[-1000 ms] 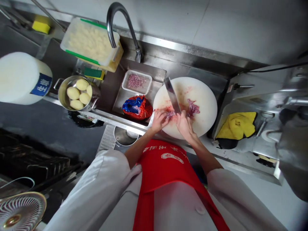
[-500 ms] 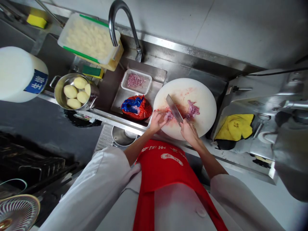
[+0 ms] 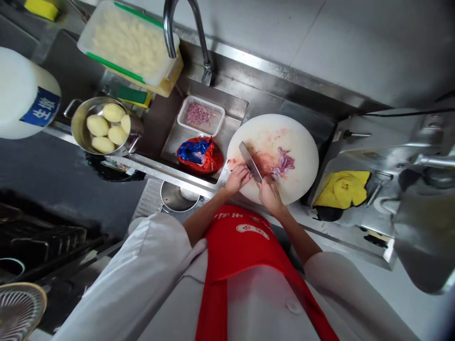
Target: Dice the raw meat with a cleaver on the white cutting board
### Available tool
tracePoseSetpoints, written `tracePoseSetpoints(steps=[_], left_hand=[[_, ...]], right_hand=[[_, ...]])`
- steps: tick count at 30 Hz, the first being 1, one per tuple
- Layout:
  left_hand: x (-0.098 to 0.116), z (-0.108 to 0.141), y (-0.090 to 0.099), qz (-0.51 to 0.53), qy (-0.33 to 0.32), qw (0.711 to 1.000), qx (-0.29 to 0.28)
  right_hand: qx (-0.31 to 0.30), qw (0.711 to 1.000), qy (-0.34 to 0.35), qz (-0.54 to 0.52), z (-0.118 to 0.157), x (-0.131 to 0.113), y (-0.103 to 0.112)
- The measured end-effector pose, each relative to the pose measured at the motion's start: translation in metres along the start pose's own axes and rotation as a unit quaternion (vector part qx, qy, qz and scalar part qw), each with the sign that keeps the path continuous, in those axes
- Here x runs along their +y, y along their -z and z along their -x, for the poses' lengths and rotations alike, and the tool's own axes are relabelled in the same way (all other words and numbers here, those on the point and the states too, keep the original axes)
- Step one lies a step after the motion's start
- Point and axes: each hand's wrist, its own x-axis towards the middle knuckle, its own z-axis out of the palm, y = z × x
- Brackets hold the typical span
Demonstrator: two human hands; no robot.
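On a round white cutting board [image 3: 302, 137] my right hand [image 3: 270, 195] grips a kitchen knife [image 3: 250, 161] by its handle. The broad blade points up and to the left, its edge side beside my left fingertips. My left hand [image 3: 238, 179] is closed at the board's lower left, fingers bent over a piece of raw meat that they mostly cover. To the right of the blade lies a small heap of pinkish raw meat [image 3: 284, 163]. Reddish wet smears mark the board around it.
In the sink sit a white basket [image 3: 221, 121] of chopped meat and a red bag [image 3: 213, 158] with blue lining. Leftward are a pot [image 3: 80, 130] of peeled potatoes and a lidded tub [image 3: 131, 42] below the faucet [image 3: 201, 33]. A yellow cloth [image 3: 343, 189] lies at right.
The knife and my right hand have shifted left, closer to my left hand. My left fingers now cover the meat that showed beside them. The view has moved slightly.
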Motion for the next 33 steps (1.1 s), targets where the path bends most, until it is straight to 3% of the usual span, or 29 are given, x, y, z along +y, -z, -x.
tracePoseSetpoints(steps=[3,6,10,12,19,25,30,33], left_hand=[[0.002,0.002,0.004,0.026,-0.008,0.999,-0.017],[0.003,0.009,0.016,0.036,-0.032,0.999,-0.013],[0.005,0.024,0.037,-0.041,0.062,0.984,0.163],[0.008,0.029,0.038,-0.082,0.104,0.97,0.203],[0.013,0.018,-0.004,-0.044,0.058,0.996,0.044],[0.008,0.021,-0.003,-0.045,0.04,0.998,-0.003],[0.017,0.025,0.006,-0.069,0.033,0.997,-0.031],[0.025,0.018,0.02,-0.07,0.019,0.997,-0.04]], right_hand=[[-0.024,0.999,-0.029,0.002,0.019,0.02,-0.005],[-0.029,0.999,-0.014,-0.001,0.027,0.03,0.0],[0.025,1.0,-0.004,0.009,0.026,0.018,0.018],[0.072,0.997,-0.014,0.009,0.021,0.004,0.021],[0.006,1.0,0.021,0.007,-0.01,-0.026,0.001],[0.048,0.997,0.053,-0.043,-0.049,-0.044,0.01],[0.052,0.99,0.069,-0.113,-0.077,-0.024,0.028],[0.121,0.979,0.045,-0.157,-0.072,0.007,0.035]])
